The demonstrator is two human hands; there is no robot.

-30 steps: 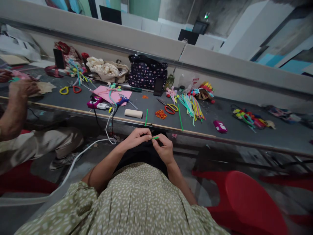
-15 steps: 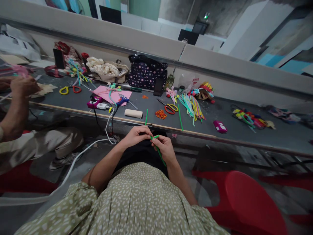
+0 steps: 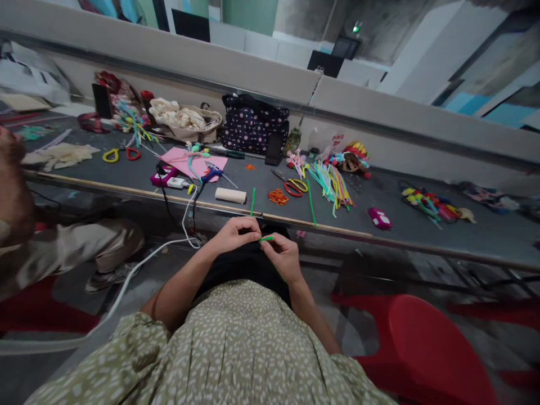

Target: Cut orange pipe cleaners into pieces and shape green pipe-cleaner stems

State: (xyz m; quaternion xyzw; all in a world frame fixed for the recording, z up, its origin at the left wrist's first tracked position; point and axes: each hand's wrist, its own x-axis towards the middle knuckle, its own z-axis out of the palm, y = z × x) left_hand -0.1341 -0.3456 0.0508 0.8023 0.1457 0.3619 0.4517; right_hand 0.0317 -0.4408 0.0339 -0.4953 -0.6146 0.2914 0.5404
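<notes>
Just off the table's front edge, above my lap, both hands meet at a green pipe cleaner. My left hand pinches its left end between thumb and fingers. My right hand grips it from the right, with a short green piece showing at the fingertips. On the table near them lie two straight green pipe cleaners, a heap of orange twisted pieces, a cream roll and scissors with red and yellow handles.
The dark table holds a glue gun, pink paper, colourful pipe cleaners, a dotted bag and a purple box. Another person's arm is at far left; a red stool stands right.
The long green tail below my right hand no longer shows, and that hand has turned slightly. The other person's hand at the left has moved left, partly out of view.
</notes>
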